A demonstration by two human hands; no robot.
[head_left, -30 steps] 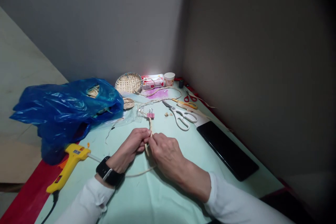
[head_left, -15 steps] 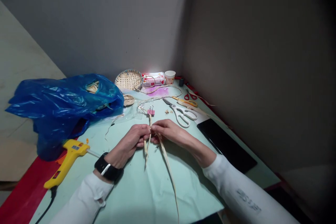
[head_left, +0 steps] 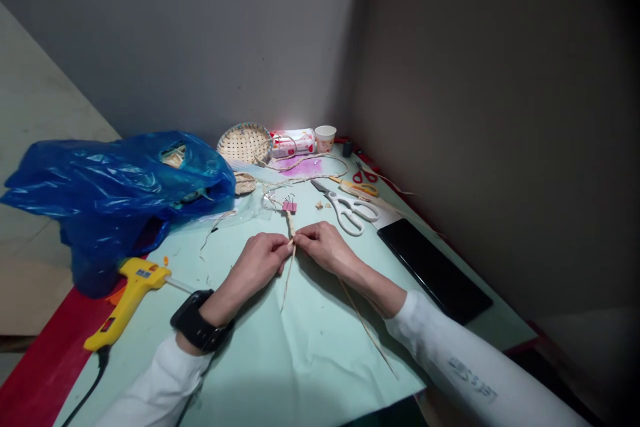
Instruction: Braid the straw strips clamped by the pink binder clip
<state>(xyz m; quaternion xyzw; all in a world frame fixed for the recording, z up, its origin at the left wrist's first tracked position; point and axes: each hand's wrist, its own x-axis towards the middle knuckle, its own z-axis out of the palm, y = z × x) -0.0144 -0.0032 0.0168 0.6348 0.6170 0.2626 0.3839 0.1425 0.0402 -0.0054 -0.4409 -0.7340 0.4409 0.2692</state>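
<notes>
A pale braid of dried plant fibre [head_left: 291, 221] runs toward me from a pink binder clip [head_left: 290, 207] at the middle of the table. At its near end my left hand [head_left: 263, 257] is closed, pinching fibre strands between thumb and fingers. My right hand [head_left: 323, 245] pinches strands from the other side, its fingertips almost touching the left ones. One loose strand [head_left: 287, 283] hangs toward me between the hands. Another long strand [head_left: 370, 331] comes out from under my right wrist and lies across the pale green cloth.
White scissors [head_left: 347, 210] and a black tablet-like slab [head_left: 434, 271] lie to the right. A yellow glue gun [head_left: 125, 300] and a blue plastic bag [head_left: 130, 193] are at left. Behind stand a woven basket [head_left: 245, 143] and a paper cup [head_left: 325, 138].
The hands have shifted slightly, with fingertips now pinching beside the braid. The right-hand strand has swung outward to the right, under my forearm. The view has tilted a little.
</notes>
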